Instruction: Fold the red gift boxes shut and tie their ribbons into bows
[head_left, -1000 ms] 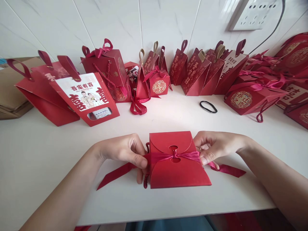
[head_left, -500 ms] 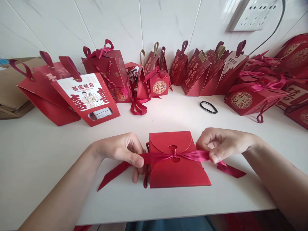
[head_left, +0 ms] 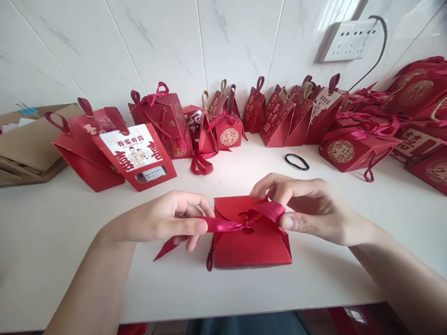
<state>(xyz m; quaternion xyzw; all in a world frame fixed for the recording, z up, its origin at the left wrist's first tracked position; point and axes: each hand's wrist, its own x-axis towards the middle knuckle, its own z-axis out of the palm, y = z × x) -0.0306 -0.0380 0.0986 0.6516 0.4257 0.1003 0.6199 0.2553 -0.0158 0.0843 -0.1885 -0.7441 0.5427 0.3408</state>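
A red gift box (head_left: 251,251) rests on the white table before me, its curved top flaps folded together. A shiny crimson ribbon (head_left: 225,225) is knotted at the middle of its top. My left hand (head_left: 171,221) pinches the ribbon's left length between thumb and fingers, with the tail hanging below. On the other side, my right hand (head_left: 307,209) holds the right length, which bends up in a loop near the thumb; its index finger reaches over the box's back edge. A twisted dark red cord (head_left: 210,253) shows at the box's left side.
Behind stand several red gift boxes (head_left: 279,116) along the tiled wall. A red box with a white label (head_left: 134,151) leans at left, near brown cardboard (head_left: 35,149). A black elastic band (head_left: 296,162) lies behind my right hand. More ribboned boxes (head_left: 356,144) crowd the right, under a power socket (head_left: 349,42).
My right hand has moved left and inward over the box, and the ribbon's right length, stretched straight before, now bends up in a loop. My left hand keeps its pinch.
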